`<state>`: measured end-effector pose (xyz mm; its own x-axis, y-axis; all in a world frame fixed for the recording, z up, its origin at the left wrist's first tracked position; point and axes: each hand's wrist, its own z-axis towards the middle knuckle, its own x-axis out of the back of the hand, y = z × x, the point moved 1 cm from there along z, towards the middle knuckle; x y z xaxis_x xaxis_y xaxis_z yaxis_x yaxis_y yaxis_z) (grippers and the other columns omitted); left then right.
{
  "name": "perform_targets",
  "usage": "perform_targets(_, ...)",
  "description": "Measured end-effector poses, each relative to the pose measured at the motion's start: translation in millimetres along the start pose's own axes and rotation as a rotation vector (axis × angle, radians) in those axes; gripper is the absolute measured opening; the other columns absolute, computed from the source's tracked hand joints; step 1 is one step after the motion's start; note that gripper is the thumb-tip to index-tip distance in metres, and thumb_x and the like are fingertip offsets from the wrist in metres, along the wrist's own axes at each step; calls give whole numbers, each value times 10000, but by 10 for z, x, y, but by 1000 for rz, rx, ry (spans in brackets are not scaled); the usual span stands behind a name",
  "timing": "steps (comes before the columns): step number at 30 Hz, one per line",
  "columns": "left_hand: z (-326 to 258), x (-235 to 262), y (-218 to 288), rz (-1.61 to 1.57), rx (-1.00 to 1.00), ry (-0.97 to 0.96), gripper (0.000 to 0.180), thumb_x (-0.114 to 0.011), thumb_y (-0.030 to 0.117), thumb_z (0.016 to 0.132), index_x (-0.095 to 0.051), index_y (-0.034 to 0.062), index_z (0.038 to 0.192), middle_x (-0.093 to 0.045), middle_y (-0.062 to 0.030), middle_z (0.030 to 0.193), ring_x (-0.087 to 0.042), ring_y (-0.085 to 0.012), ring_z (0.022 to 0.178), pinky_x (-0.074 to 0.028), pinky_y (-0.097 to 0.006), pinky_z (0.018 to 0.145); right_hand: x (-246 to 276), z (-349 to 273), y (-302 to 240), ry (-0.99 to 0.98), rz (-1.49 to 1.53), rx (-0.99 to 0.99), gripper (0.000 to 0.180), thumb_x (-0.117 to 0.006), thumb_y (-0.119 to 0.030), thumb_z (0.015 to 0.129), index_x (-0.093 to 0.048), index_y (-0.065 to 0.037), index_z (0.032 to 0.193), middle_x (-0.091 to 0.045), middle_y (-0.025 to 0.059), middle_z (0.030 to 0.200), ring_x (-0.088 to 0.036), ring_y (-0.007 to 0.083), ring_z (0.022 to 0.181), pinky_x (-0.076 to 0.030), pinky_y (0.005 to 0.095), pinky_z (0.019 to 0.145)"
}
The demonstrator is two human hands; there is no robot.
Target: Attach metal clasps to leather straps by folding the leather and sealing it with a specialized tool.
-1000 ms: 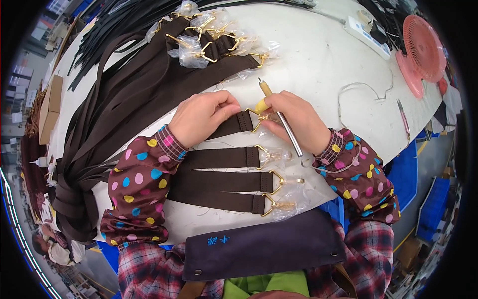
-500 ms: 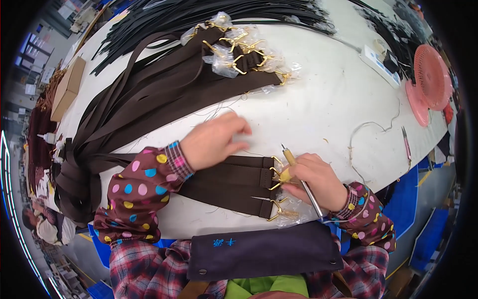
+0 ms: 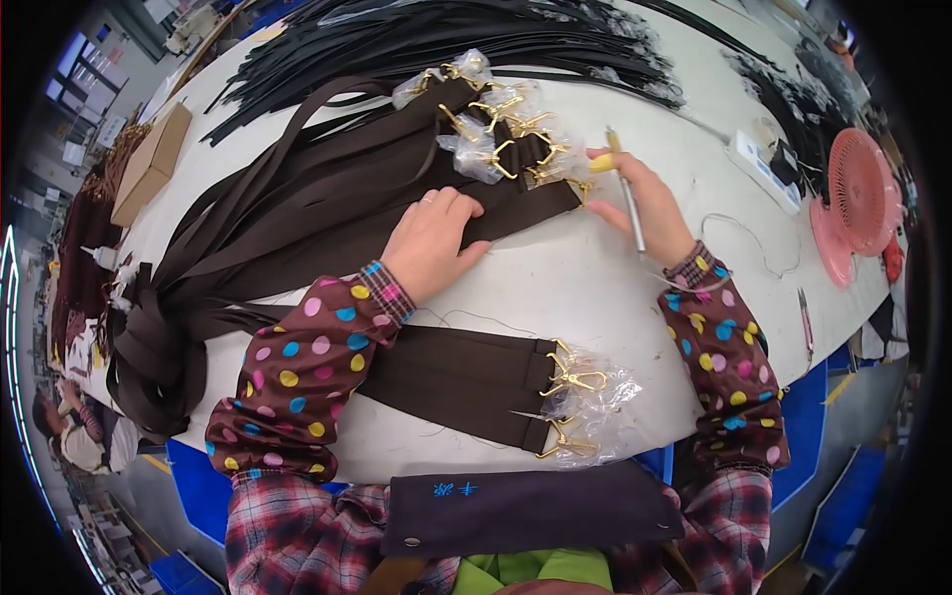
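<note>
My left hand [image 3: 433, 238] lies flat on a brown strap [image 3: 516, 210] in the middle of the white table [image 3: 595, 288], fingers spread. My right hand [image 3: 640, 203] holds a thin metal pen-like tool [image 3: 625, 193] and touches the strap's end by its gold clasp. More brown straps with gold clasps in clear wrap [image 3: 486, 139] lie just beyond. Near the front edge rests a stack of finished brown straps [image 3: 456, 382] with wrapped gold clasps [image 3: 580, 402].
Black straps [image 3: 476, 40] cover the far side of the table. A long bundle of brown straps [image 3: 198, 288] trails left. A cardboard box [image 3: 149, 164] sits far left, a pink fan [image 3: 858, 198] and white power strip [image 3: 764, 169] at right.
Both hands have left the finished stack near the front edge and reached forward to a fresh brown strap in the pile; the tool went along in the right hand.
</note>
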<state>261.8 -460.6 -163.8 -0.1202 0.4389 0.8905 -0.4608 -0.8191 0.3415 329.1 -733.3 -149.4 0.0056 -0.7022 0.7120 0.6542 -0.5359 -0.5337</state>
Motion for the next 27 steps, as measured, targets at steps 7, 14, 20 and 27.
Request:
perform_targets(7,-159,67,-112,-149,20,-33,274,-706,123,725,-509,49,902,-536,-92,898,-530,-283,886,-439,-355,768,-90,-72,107,-25,-91,-8,234,-710,-31,757,-572,-27,946,-624,110,936,-594,262,823,-474,314,743)
perform_targets(14,-691,364,-178,-213,5,-189,217,-677,90,755,-558,87,936,-553,-61,925,-526,-261,891,-436,-346,793,157,-580,-600,50,97,82,254,-617,171,679,-498,-24,791,-600,103,809,-590,248,768,-479,305,676)
perform_targets(20,-1127,684,-153,-278,32,-340,265,-718,186,754,-560,91,944,-548,-71,938,-525,-277,910,-432,-369,814,81,-798,-629,-104,106,43,272,-593,185,673,-497,-35,803,-605,99,828,-582,247,778,-465,305,664)
perform_targets(27,-1749,929,-249,381,90,139,309,-740,232,736,-570,104,961,-533,-55,970,-524,-252,928,-402,-386,816,174,-711,-445,55,-11,55,243,-591,174,709,-485,-14,820,-596,108,826,-582,215,758,-462,285,675)
